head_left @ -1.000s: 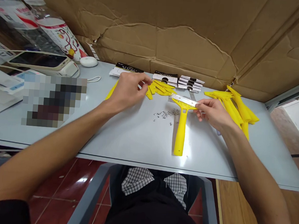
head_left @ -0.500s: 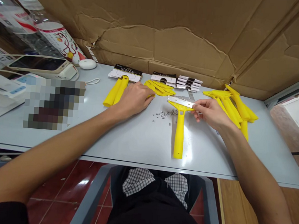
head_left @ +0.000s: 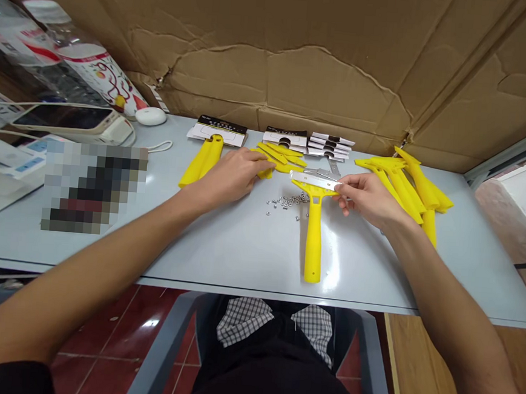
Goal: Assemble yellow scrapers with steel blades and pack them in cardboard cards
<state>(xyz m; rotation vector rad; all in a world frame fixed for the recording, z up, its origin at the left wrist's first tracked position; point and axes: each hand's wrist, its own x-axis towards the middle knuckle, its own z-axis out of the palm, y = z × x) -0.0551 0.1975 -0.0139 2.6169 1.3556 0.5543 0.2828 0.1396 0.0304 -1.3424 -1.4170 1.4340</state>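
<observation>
Cardboard backs a grey table. At frame centre, a thin, sharp metal blade is pinched edgewise by the right hand over a light, stiff yellow scraper; the left hand closes on a yellow plate.

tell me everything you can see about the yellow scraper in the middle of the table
The scraper is bright yellow, plastic by its look, T-shaped: a long straight handle with a small hole near its end, and a wide head. It lies flat on the grey table, handle pointing toward the person. A thin metal blade lies across the head. The right hand pinches the head's right end. Small metal nuts lie just left of it.
</observation>
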